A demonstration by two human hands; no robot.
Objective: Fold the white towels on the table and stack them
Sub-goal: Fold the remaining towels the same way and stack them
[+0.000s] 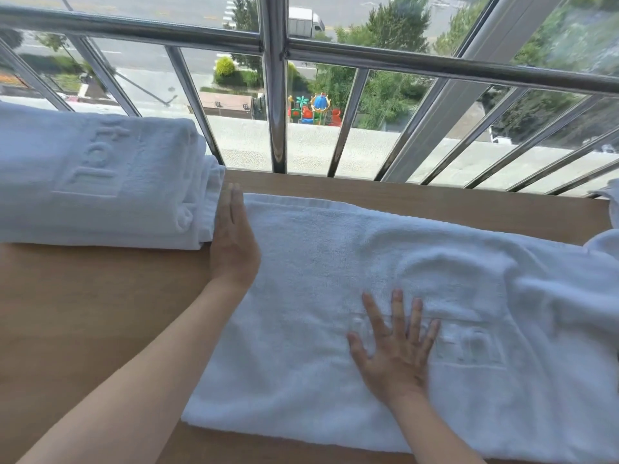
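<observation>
A long white towel (pixel 318 262) lies folded lengthwise across the wooden table (pixel 83 313), with an embossed logo near its front right. My right hand (pixel 395 346) lies flat on it with fingers spread, next to the logo. My left hand (pixel 232 239) is flat with straight fingers at the towel's left end, its edge against the towel. To the left sits a stack of folded white towels (pixel 93 182), its top one showing raised letters.
More white cloth (pixel 609 209) bunches at the table's right edge. A metal window railing (pixel 278 95) and glass stand right behind the table's far edge, with a street and playground far below.
</observation>
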